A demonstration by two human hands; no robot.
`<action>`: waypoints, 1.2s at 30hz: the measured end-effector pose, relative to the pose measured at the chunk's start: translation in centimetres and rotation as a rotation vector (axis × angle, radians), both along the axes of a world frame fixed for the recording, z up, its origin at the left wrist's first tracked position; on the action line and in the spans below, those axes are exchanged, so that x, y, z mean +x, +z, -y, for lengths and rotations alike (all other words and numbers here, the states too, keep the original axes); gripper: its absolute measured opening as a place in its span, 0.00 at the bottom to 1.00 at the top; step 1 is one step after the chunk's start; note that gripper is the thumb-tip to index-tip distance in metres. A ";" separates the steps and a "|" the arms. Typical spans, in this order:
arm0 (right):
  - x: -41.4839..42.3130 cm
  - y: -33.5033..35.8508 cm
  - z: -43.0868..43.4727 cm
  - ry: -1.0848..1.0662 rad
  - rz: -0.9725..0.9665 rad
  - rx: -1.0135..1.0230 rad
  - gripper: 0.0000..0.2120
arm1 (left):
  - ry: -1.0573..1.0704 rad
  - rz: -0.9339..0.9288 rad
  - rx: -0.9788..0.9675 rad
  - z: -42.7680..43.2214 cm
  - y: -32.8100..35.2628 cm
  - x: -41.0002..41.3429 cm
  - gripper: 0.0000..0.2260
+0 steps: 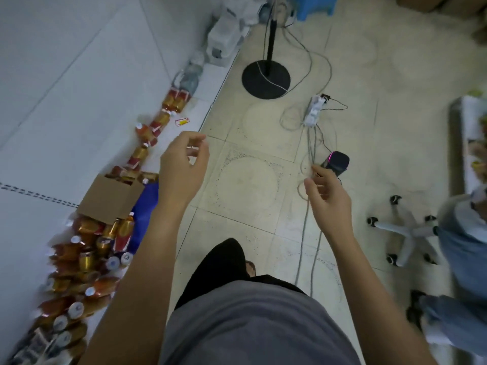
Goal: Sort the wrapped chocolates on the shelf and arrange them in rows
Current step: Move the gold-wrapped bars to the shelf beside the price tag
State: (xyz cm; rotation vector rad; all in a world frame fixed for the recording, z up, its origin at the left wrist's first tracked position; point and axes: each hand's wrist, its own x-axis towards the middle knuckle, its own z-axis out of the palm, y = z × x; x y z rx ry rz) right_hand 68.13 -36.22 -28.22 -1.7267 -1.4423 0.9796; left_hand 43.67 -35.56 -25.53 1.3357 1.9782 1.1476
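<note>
Over the floor, left hand and right hand hover loosely curled.

At your far right, a white flat shelf is carrying small blurred yellow, green and brown items, which are lying loose on its top. You cannot tell whether they are the wrapped chocolates.

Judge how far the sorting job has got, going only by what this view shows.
Done: nothing shown; no rows of chocolates are in view. In hand: nothing; the left hand and right hand are loosely curled and empty above the tiled floor. Left: seemingly all the sorting and arranging; nearby lie only bottles and a cardboard box.
</note>
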 end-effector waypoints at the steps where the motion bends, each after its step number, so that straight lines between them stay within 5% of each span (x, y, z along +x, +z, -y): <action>1: 0.6 -0.2 -1.1 -0.024 -0.006 -0.006 0.14 | -0.027 -0.004 -0.004 -1.8 -0.1 0.6 0.07; 21: 2.7 3.8 -36.9 -0.224 0.041 0.210 0.15 | -0.241 -0.120 0.231 -43.4 5.3 2.9 0.09; 27: -2.3 6.4 -50.4 0.083 0.002 0.373 0.15 | -0.093 -0.310 0.327 -49.7 8.0 -2.7 0.09; 36: -18.9 13.1 -64.6 0.982 -0.048 0.731 0.20 | 0.181 -0.889 0.199 -49.6 15.9 -11.3 0.16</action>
